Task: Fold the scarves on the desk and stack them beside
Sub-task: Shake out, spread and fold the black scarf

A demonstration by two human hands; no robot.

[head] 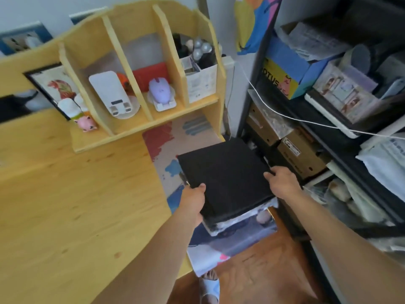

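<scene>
Holding a folded black scarf point(225, 178) by its two near corners, the person sets it square on top of a stack of folded scarves point(238, 220) at the right end of the wooden desk point(65, 205). The left hand point(194, 198) grasps the near-left corner, thumb lying on top of the cloth, fingers tucked under. The right hand point(282, 182) pinches the right edge, fingers curled around the fold. Under the black square, paler patterned layers peek out at the near side, so at least a few scarves look folded and stacked already. The stack rests on a painted mat point(166, 139) that runs back under the desktop shelf point(135, 69). The open stretch of desk to the left shows no loose scarves, so this looks like a late one, perhaps the last; what seems left is to let go and square the pile.
</scene>
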